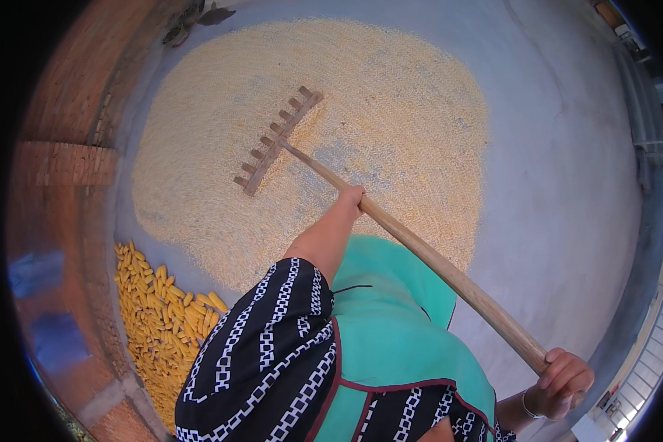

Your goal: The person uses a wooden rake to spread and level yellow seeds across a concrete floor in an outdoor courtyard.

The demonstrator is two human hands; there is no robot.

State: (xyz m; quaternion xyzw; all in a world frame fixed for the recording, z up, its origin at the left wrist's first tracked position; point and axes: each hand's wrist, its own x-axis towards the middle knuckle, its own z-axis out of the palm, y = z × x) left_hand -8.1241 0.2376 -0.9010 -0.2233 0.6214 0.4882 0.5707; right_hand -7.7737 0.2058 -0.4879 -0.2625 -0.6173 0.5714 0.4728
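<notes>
I grip a wooden rake point(449, 274) with left hand point(352, 199) and right hand point(566, 379), toothed head point(283, 144) at eleven o'clock on corn kernels point(390, 110), corn cobs point(162, 313) at eight.

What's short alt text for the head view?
Left hand and right hand grip a wooden rake, its toothed head over corn kernels spread on a grey floor. Yellow corn cobs lie heaped at lower left, near a brick wall.

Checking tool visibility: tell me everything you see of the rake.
The rake looks wooden: a bar with a row of blunt teeth on a long, pale shaft, slanting across the view. Its toothed end is over yellow kernels. The left grip holds the shaft partway along; the right grip, its near end.
</notes>
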